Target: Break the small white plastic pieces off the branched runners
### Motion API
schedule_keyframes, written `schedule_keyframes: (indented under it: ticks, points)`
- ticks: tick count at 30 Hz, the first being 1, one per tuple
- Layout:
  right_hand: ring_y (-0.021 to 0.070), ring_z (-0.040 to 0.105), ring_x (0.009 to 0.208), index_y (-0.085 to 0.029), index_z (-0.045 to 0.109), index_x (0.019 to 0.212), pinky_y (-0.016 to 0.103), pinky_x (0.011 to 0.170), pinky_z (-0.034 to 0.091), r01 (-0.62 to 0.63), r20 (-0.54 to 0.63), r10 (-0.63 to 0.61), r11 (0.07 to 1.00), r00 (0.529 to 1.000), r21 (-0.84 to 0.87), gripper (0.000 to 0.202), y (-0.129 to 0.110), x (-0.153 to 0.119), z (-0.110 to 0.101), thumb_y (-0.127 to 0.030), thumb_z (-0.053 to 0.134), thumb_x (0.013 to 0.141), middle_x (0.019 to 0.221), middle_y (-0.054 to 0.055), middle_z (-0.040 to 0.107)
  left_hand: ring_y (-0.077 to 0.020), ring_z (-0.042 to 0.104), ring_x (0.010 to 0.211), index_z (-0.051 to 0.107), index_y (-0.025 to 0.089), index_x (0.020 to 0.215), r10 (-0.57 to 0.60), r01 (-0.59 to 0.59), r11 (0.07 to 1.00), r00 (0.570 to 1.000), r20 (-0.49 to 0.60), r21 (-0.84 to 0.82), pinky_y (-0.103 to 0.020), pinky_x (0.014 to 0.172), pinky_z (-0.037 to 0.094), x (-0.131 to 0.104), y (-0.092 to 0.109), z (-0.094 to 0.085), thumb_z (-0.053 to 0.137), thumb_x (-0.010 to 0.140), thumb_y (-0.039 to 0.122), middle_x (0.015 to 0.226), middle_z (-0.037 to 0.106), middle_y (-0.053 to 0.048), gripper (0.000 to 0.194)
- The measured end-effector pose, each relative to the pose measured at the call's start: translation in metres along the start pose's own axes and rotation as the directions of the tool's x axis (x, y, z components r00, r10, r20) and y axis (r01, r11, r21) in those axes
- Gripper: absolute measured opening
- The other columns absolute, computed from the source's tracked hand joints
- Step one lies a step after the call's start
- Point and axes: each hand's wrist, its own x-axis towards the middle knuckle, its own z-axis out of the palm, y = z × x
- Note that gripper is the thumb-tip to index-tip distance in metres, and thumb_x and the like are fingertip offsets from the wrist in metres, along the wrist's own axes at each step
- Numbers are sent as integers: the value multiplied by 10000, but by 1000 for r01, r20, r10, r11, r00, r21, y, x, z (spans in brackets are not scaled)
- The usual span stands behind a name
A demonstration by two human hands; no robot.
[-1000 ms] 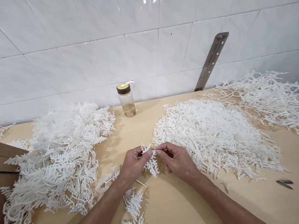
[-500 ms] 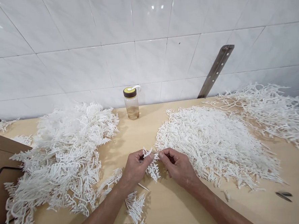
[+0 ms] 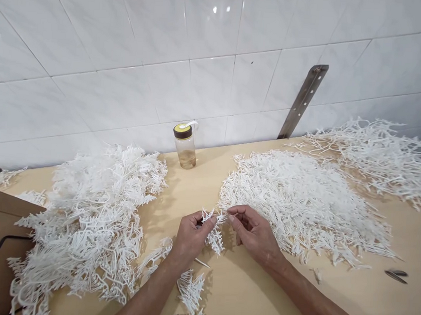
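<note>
On the flat tan counter (image 3: 245,292), a heap of white branching sprigs (image 3: 100,217) lies left, a broad heap of thin white strands (image 3: 304,201) right, a loose tangle of white stems (image 3: 381,156) behind and right of it. Between the two heaps, a clear cylindrical bottle (image 3: 186,148) stands before the white tiled wall (image 3: 207,93); nearer, a feathery white sprig (image 3: 215,240) is in the left grip (image 3: 189,234), the right grip (image 3: 257,234) beside it.

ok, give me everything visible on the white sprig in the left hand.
The white sprig is a small branched piece with many short, thin prongs, matte and plastic-looking. The left hand pinches it between thumb and fingers, partly hiding it. Its lower part slants down to the right, over the tan table. The right hand has its thumb and forefinger close to the upper end; whether they touch it is unclear.
</note>
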Motion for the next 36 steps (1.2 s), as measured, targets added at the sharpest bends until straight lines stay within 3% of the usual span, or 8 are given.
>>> schedule_keyframes:
  ticks: [5, 10, 20, 24, 28, 36]
  points:
    - [131, 548, 639, -201, 660, 924, 259, 505, 475, 146, -19, -147, 989, 989, -22, 190, 2, 2, -2, -385, 613, 902, 960, 77, 632, -118, 453, 604, 679, 119, 775, 19, -11, 993, 997, -68, 119, -234, 588, 371, -2, 1, 4, 663, 800, 512, 643, 552, 3, 395]
    - [179, 611, 764, -210, 703, 938, 299, 610, 503, 189, -3, -190, 978, 982, -84, 159, -4, 5, -1, -341, 626, 893, 963, 86, 659, -120, 448, 618, 682, 127, 779, 57, -41, 985, 994, -93, 169, -233, 597, 365, -2, -1, 7, 656, 814, 491, 646, 547, 6, 367]
    - [177, 611, 746, -204, 706, 897, 288, 608, 483, 141, 43, -137, 986, 990, -93, 196, -8, 6, -4, -371, 602, 897, 917, 77, 688, -165, 556, 712, 697, 128, 779, -7, 4, 993, 1000, 22, 116, -254, 660, 432, 0, -3, 1, 685, 800, 475, 775, 645, -42, 347]
    - [141, 561, 620, -196, 686, 889, 258, 551, 445, 55, 99, -48, 996, 994, -70, 255, -11, 4, -5, -416, 562, 923, 762, 33, 661, -162, 541, 680, 697, 121, 773, -34, 31, 995, 999, 31, 99, -259, 643, 426, -2, 2, 1, 700, 778, 496, 715, 616, -33, 375]
    - [136, 521, 572, -186, 660, 868, 247, 512, 414, 30, 83, -23, 996, 996, -86, 292, -11, 2, -3, -446, 541, 926, 668, 14, 609, -147, 510, 662, 699, 120, 788, -11, 6, 990, 999, 35, 144, -250, 628, 403, -3, 4, 3, 679, 794, 493, 693, 594, -22, 374]
    - [153, 585, 682, -186, 685, 910, 263, 629, 465, 71, 84, -61, 989, 995, -128, 236, -9, 5, -3, -375, 545, 919, 762, 29, 668, -139, 495, 638, 701, 124, 780, 33, -35, 964, 999, 12, 264, -244, 607, 402, -1, -1, 5, 669, 807, 458, 671, 585, -20, 337]
